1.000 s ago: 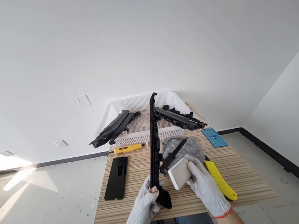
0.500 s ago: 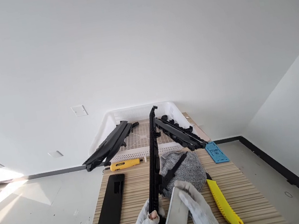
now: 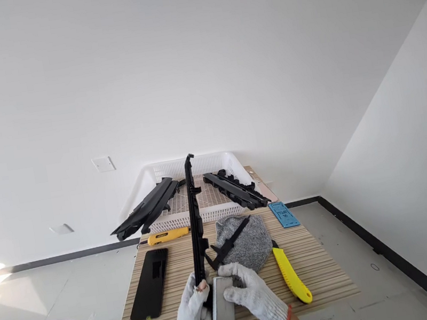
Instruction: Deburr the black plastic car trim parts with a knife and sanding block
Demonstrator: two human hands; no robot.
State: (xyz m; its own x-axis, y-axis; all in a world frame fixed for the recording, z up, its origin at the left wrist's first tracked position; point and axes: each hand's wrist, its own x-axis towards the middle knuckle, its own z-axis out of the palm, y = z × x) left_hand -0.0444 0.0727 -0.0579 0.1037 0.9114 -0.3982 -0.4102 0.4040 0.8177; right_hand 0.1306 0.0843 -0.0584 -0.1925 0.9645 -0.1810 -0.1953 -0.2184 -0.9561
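The left hand [image 3: 189, 315], in a white knitted glove, pinches the long black strip [image 3: 195, 222] near its lower end, the bare thumb tip showing on top. From there the strip runs away from the person, above the tabletop [image 3: 320, 273], its far end in front of the white basket [image 3: 222, 212] in the view. The right hand [image 3: 255, 294], gloved too, grips the pale block [image 3: 222, 310] between thumb and fingers. The block lies between the two hands, toward the tabletop's near edge, just beside the strip's lower end; whether they touch is unclear. Beyond the right hand, the black caliper [image 3: 227, 247] lies partly on the grey cloth [image 3: 251, 246], with the yellow knife [image 3: 292, 274] to the right, toward the tabletop's right edge. The black phone [image 3: 150, 284] lies near the left edge, well apart from the block.
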